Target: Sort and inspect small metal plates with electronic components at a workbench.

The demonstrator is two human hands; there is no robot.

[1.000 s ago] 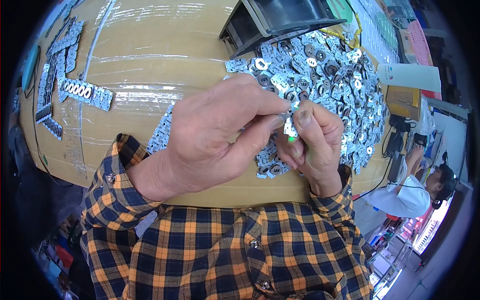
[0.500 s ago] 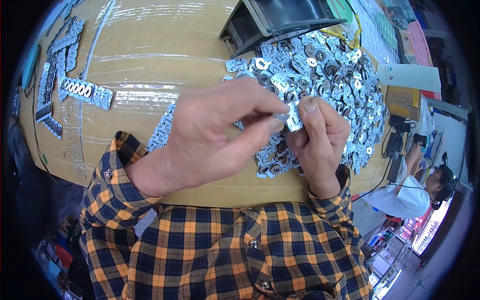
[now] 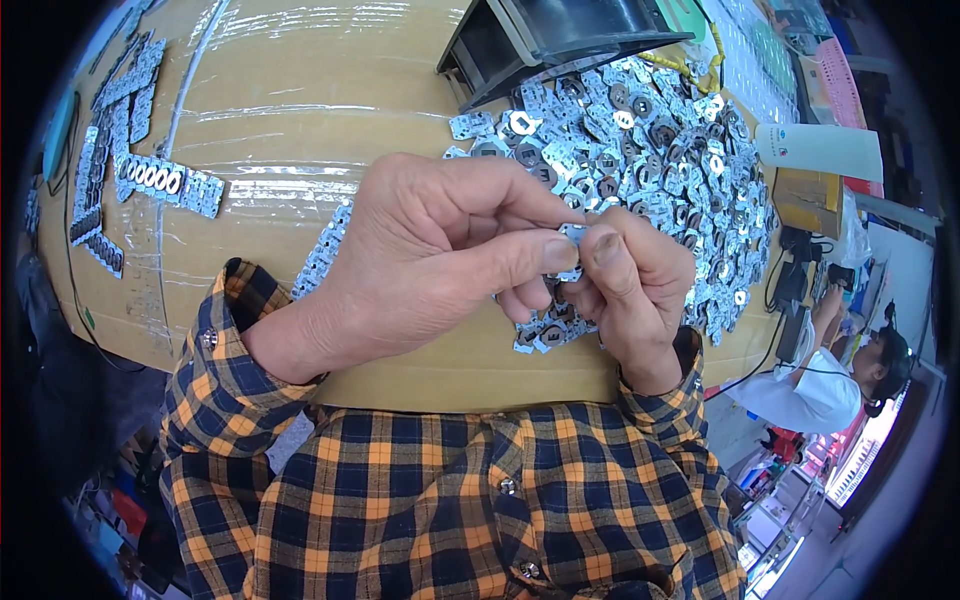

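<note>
Both hands meet over the near edge of a heap of small silvery metal parts (image 3: 690, 210), many with dark round discs on them. Between them is one small flat metal part (image 3: 571, 268), mostly covered by the fingers. My left hand (image 3: 450, 245) pinches it from the left with thumb and forefinger. On its other side, my right hand (image 3: 635, 280) grips it between thumb and curled fingers. A slanting row of similar metal parts (image 3: 322, 255) lies on the table, partly hidden behind my left wrist.
Neat rows of metal parts (image 3: 190, 190) lie at the far left of the cardboard-covered table (image 3: 290, 110). A black plastic bin (image 3: 570, 40) stands behind the heap. A white cup (image 3: 820, 150) lies beside a cardboard box (image 3: 808, 203) at right. Another person (image 3: 815, 390) sits beyond.
My left thumb and fingers have shifted onto the metal part, which is now more covered. My right hand has moved slightly; the heap and rows look the same.
</note>
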